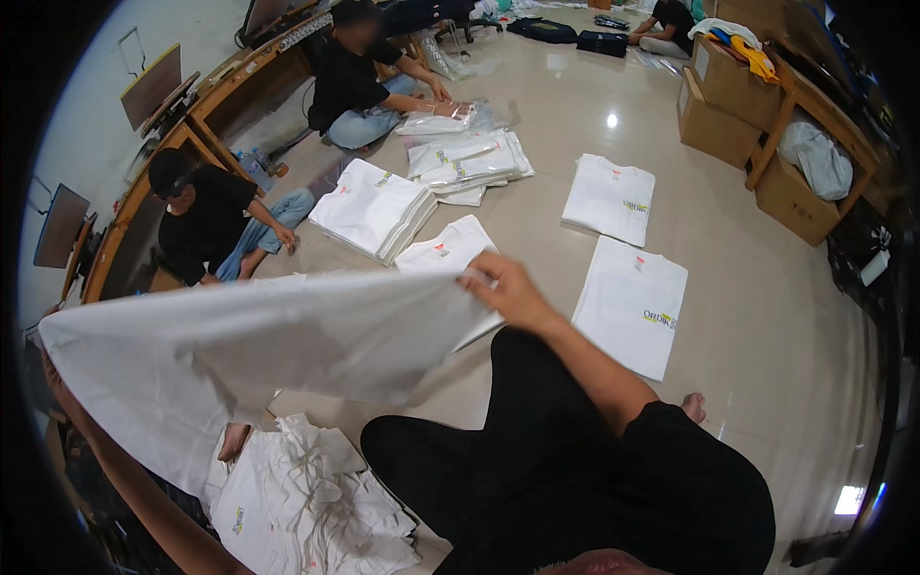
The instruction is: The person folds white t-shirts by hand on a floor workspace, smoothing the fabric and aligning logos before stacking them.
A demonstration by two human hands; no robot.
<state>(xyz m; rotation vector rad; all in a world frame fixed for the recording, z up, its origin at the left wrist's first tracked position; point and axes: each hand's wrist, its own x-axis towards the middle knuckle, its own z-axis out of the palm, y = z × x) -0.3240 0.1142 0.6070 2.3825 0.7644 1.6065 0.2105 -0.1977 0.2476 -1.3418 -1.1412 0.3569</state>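
Note:
A white T-shirt hangs stretched in the air between both hands. My left hand, at the far left rim and partly hidden by the cloth, grips one end. My right hand pinches the other end between thumb and fingers. Behind the raised cloth lies a folded white T-shirt, partly covered from view. Below it, a loose heap of white T-shirts lies by my legs. To the right, a folded printed T-shirt and a pile of folded T-shirts rest on the floor.
A tall stack of folded T-shirts and bagged T-shirts stand ahead. Two people sit at left, one near, one handling clear bags; another sits far back. Cardboard boxes and a wooden desk line the right.

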